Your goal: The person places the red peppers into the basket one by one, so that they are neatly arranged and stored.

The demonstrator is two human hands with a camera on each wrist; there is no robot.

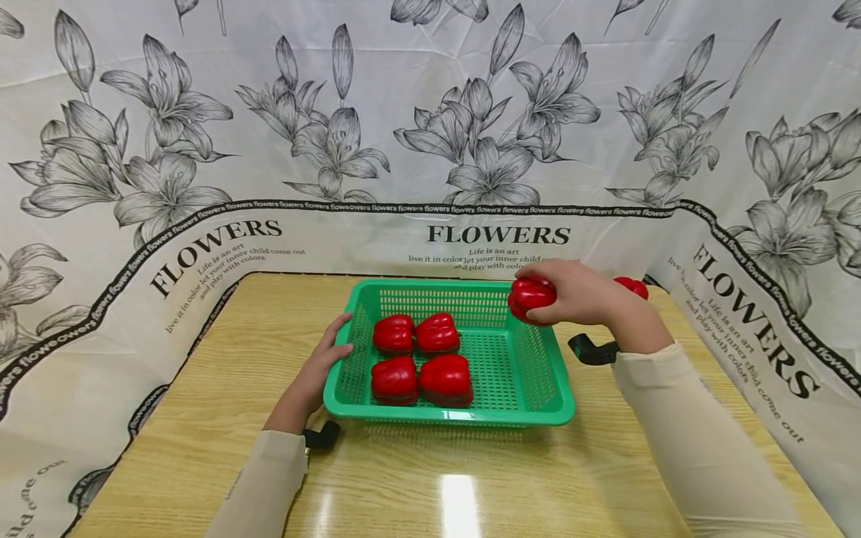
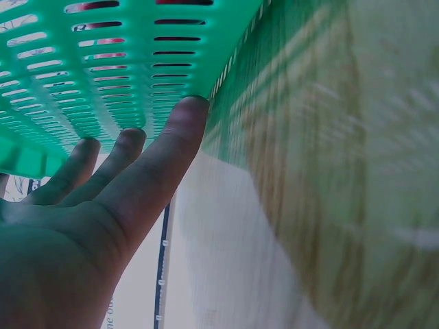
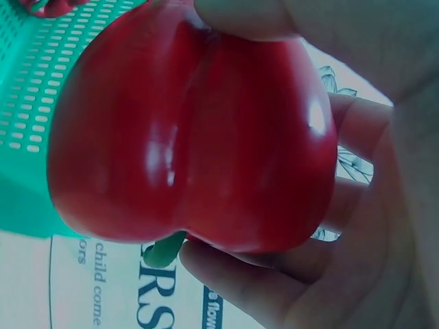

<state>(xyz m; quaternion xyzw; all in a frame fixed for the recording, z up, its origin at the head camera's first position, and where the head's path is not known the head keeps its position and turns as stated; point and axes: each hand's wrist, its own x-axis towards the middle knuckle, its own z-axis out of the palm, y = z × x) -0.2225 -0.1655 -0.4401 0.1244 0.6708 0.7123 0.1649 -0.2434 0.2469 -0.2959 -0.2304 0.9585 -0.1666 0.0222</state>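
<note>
In the head view, four red bell peppers (image 1: 447, 379) sit in two rows in the left part of a green plastic basket (image 1: 471, 416). My left hand (image 1: 315, 373) holds the basket's left rim, two digits reaching over it; in the left wrist view, other fingers (image 2: 164, 157) lie along the slotted outer wall. Over the basket's far right corner, my right hand (image 1: 581, 293) grips another red bell pepper (image 1: 531, 297). The right wrist view shows this pepper (image 3: 192, 137) with its short green stem (image 3: 163, 251) beside a fingertip, thumb across its opposite end.
More red bell pepper (image 1: 632, 286) shows behind my right wrist, at the table's back right. The wooden table (image 1: 383, 486) meets a white flower-printed cloth (image 1: 350, 246) at its back and sides. Black wrist cameras (image 1: 592, 350) are strapped to both wrists.
</note>
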